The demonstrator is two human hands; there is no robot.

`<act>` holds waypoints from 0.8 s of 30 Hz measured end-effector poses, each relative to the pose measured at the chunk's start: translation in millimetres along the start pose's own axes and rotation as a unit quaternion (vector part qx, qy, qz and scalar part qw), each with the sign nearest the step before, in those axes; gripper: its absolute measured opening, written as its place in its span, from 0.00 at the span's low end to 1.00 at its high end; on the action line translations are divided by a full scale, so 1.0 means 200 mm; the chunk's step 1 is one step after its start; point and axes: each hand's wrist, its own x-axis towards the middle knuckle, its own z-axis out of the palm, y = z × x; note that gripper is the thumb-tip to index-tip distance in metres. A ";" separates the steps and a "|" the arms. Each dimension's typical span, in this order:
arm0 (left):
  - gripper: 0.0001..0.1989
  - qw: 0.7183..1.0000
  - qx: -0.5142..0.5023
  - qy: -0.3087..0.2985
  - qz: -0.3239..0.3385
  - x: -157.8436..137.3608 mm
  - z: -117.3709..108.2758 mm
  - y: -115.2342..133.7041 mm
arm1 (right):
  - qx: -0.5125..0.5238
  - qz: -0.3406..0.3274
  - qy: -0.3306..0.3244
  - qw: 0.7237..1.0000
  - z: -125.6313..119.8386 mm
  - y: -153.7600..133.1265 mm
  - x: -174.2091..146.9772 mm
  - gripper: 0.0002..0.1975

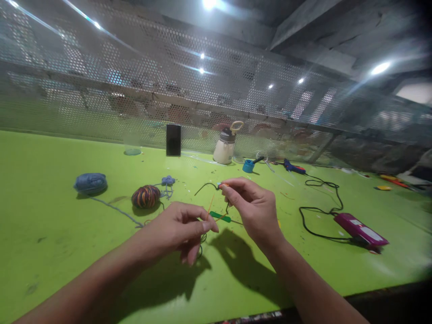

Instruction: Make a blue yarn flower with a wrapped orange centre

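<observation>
Hands part-curled: L hand (185, 225) pinching orange strand (211, 204), R hand (254, 204) pinching sm. yarn piece (221, 185) w/ dk. tail (206, 183).

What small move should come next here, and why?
Probably ease the left hand back slightly to tension the thin multicoloured yarn strand: it appears to sag between the hands, while the right hand pinches a small multicoloured yarn piece that could anchor it.
</observation>
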 end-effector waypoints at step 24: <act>0.26 0.984 0.054 0.128 0.109 -0.01 -0.02 0.09 | -0.011 -0.048 -0.031 0.998 0.02 -0.02 -0.04 0.04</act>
